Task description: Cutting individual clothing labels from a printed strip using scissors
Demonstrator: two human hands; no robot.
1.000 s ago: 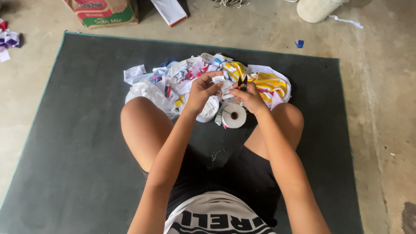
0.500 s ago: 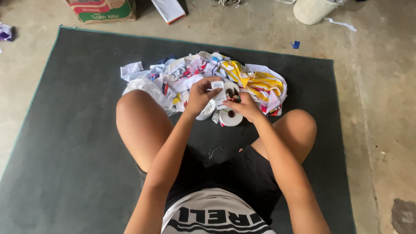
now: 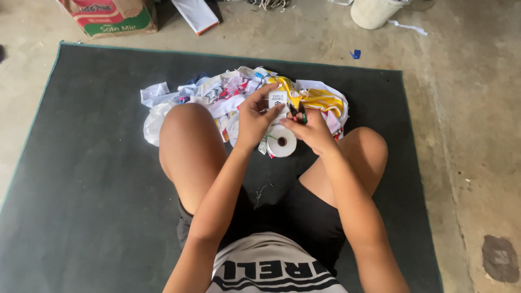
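I sit cross-legged on a dark mat [image 3: 92, 179]. My left hand [image 3: 254, 118] pinches a small white printed label [image 3: 278, 100] between thumb and fingers. My right hand [image 3: 310, 129] is closed around small scissors [image 3: 297, 112] whose tips sit just right of the label. A white roll of label tape [image 3: 282, 142] lies on the mat right below both hands. Behind them spreads a pile of cloth scraps [image 3: 228, 92], white, yellow and red.
A cardboard box [image 3: 108, 16] and a flat white package [image 3: 196, 13] stand beyond the mat's far edge. A white bucket [image 3: 375, 11] sits at the back right on the concrete floor [image 3: 467, 135]. My knees flank the pile.
The view has dropped and shifted slightly. Both hands have stayed together over the roll, and the label now stands up more clearly in my left fingers.
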